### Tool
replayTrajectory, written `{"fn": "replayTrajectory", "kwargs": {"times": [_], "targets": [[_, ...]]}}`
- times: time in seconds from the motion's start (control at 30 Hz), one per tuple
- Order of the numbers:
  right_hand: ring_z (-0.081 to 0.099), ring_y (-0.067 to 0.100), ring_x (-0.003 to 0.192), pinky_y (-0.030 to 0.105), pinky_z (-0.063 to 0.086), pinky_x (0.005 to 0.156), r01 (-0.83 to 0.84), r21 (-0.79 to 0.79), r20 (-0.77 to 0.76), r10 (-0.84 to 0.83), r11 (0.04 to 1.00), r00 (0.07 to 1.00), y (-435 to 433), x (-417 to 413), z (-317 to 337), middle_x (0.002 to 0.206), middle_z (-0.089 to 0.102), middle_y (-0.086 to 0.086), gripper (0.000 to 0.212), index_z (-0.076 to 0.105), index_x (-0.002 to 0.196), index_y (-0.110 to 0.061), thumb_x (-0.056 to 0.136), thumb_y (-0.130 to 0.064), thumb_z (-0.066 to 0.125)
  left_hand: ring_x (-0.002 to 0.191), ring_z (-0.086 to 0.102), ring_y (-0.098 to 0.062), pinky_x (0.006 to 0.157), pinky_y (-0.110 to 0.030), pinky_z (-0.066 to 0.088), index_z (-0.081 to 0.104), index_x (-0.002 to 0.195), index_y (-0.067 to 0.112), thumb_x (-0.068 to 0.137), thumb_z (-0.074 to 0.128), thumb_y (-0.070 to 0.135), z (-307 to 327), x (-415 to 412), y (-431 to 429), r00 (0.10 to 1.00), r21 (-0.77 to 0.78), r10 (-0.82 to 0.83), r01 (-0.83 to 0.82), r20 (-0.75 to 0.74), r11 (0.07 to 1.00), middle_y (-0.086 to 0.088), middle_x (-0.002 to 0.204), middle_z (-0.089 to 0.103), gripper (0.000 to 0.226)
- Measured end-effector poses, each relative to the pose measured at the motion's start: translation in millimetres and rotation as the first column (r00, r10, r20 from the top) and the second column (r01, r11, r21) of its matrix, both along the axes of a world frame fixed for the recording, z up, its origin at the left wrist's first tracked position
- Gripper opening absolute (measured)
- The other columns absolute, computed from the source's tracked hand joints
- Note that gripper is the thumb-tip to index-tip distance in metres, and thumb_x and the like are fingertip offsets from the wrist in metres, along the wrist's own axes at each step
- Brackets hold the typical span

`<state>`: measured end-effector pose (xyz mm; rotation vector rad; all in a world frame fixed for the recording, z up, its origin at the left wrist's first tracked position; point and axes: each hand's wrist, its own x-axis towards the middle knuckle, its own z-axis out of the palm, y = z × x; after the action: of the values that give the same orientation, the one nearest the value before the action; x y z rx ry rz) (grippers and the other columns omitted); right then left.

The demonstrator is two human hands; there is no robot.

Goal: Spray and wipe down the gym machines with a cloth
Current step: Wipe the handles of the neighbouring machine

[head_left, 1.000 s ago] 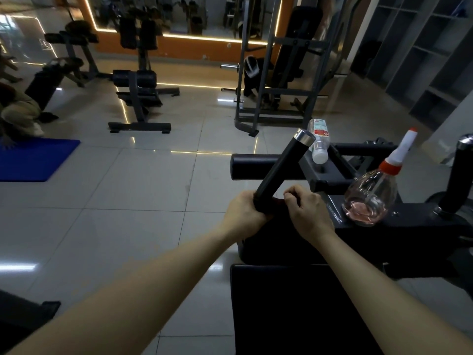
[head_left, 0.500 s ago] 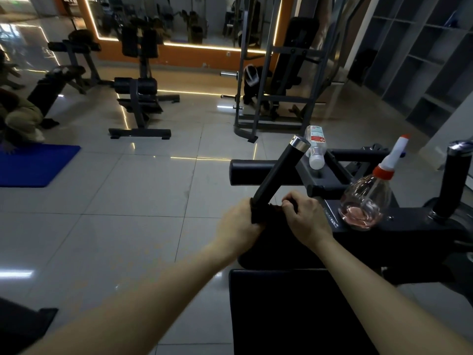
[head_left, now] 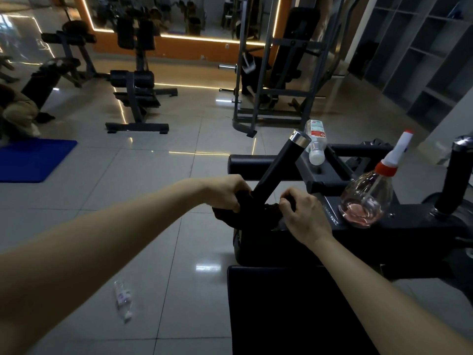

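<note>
Fingers of the left hand [head_left: 225,193] and right hand [head_left: 304,219] curl tightly around a dark cloth [head_left: 271,210] wrapped at the base of the slanted black handle [head_left: 276,170], mid-frame. Right of them, a spray bottle [head_left: 366,201] holding pink liquid rests on the machine frame [head_left: 409,226].

We note a blue mat [head_left: 35,160] on the tiled floor [head_left: 153,201] at left, a small clear bottle [head_left: 122,301] lying nearer, and grey shelving [head_left: 422,60] at right

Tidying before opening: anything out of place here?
Yes. A small clear bottle lies on the floor left of the bench, and a water bottle lies loose on the machine frame behind the handle.
</note>
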<state>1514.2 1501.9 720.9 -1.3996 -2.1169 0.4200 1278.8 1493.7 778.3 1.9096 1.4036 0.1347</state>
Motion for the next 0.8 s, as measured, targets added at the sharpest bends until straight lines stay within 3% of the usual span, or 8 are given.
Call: {"fn": "replayTrajectory", "kwargs": {"times": [0.13,0.2,0.27,0.37,0.43,0.5,0.67,0.8], "targets": [[0.058,0.018,0.068,0.033,0.042,0.058,-0.005,0.001,0.014,0.005,1.0,1.0,-2,-1,3,0.073,0.061,0.0,0.033,0.057,0.08,-0.02,0.085,-0.046,0.037,0.084,0.069,-0.023,0.071,-0.032,0.057,0.07,0.091,0.023,0.094,0.06,-0.001,-18,7,-1,0.968,-0.009,0.172,-0.174,0.183,0.985,-0.007,0.087,0.069,0.027],[0.058,0.02,0.067,0.034,0.044,0.058,0.006,0.001,0.019,-0.006,1.0,1.0,-4,-1,5,0.072,0.061,0.0,0.029,0.057,0.079,-0.021,0.085,-0.044,0.039,0.089,0.07,-0.026,0.073,-0.036,0.059,0.071,0.098,0.018,0.094,0.058,-0.004,-36,8,-12,0.901,0.027,0.317,-0.34,0.296,0.94,-0.009,0.093,0.07,0.026],[0.058,0.021,0.068,0.036,0.046,0.06,0.011,-0.003,0.025,-0.011,1.0,1.0,-5,-2,6,0.073,0.062,0.0,0.028,0.057,0.079,-0.023,0.085,-0.044,0.039,0.092,0.069,-0.023,0.07,-0.029,0.054,0.069,0.101,0.018,0.094,0.056,-0.006,-51,11,-33,0.791,0.041,0.431,-0.495,0.435,0.868,-0.005,0.094,0.07,0.028],[0.059,0.022,0.072,0.036,0.048,0.063,0.012,-0.005,0.075,-0.011,1.0,0.997,-7,-3,7,0.077,0.064,0.001,0.026,0.059,0.084,-0.022,0.09,-0.042,0.043,0.095,0.069,-0.021,0.071,-0.025,0.053,0.066,0.122,0.018,0.096,0.056,0.002,-60,9,-61,0.666,-0.171,0.474,-0.469,0.576,0.867,-0.009,0.108,0.069,0.032],[0.06,0.022,0.072,0.037,0.05,0.064,0.017,-0.011,0.1,-0.016,1.0,0.995,-8,-4,6,0.078,0.064,0.001,0.023,0.06,0.086,-0.021,0.093,-0.039,0.047,0.105,0.062,-0.022,0.076,-0.023,0.051,0.05,0.144,0.021,0.086,0.059,0.015,-59,7,-70,0.696,-0.305,0.449,-0.331,0.56,0.893,-0.01,0.128,0.057,0.059],[0.06,0.021,0.071,0.038,0.051,0.063,0.017,-0.016,0.111,-0.015,1.0,0.994,-9,-5,6,0.077,0.063,0.0,0.024,0.06,0.087,-0.021,0.093,-0.04,0.046,0.112,0.055,-0.022,0.077,-0.023,0.05,0.036,0.152,0.024,0.073,0.062,0.024,-55,8,-72,0.785,-0.292,0.364,-0.242,0.502,0.925,-0.004,0.135,0.043,0.083],[0.058,0.02,0.072,0.036,0.048,0.062,0.025,-0.035,0.115,-0.021,0.999,0.993,-10,-7,6,0.078,0.061,-0.001,0.026,0.059,0.086,-0.022,0.091,-0.044,0.044,0.117,0.055,-0.026,0.087,-0.028,0.055,0.042,0.138,0.027,0.077,0.08,0.027,-43,12,-65,0.828,-0.229,0.239,-0.138,0.508,0.964,-0.003,0.131,0.044,0.072],[0.057,0.022,0.073,0.034,0.044,0.063,0.027,-0.028,0.133,-0.023,0.999,0.991,-9,-7,6,0.08,0.063,0.002,0.023,0.06,0.088,-0.021,0.093,-0.04,0.048,0.11,0.06,-0.018,0.1,-0.044,0.054,0.051,0.126,0.03,0.074,0.086,0.046,-64,33,-52,0.817,-0.042,0.307,-0.33,0.488,0.943,0.002,0.119,0.055,0.064]]}}
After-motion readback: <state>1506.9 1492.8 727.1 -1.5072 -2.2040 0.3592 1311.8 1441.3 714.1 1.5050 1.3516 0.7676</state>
